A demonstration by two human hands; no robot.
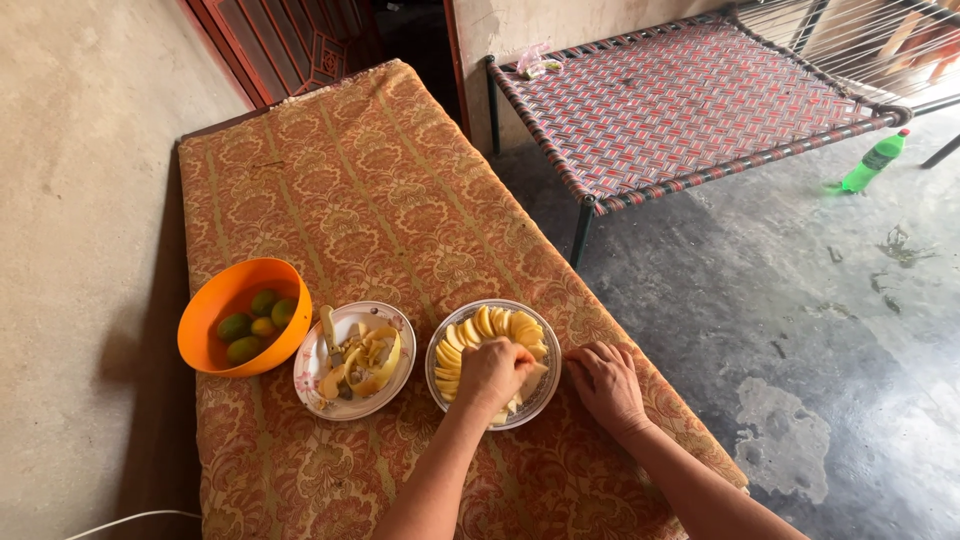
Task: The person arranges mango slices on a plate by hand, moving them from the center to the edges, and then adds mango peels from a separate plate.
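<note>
Here, I see left hand [492, 372] over plate [438, 345] of yellow slices [487, 323], fingers curled down onto slices near front rim; pinch itself hidden, cannot tell. Right hand [606, 385] flat on patterned cloth [380, 190] just beside plate, fingers together. Peel plate [312, 390] at left, knife [329, 328] on it. Orange bowl [205, 325] with green fruit [236, 327] beyond. Woven cot [680, 100] and green bottle [874, 162] well apart.
</note>
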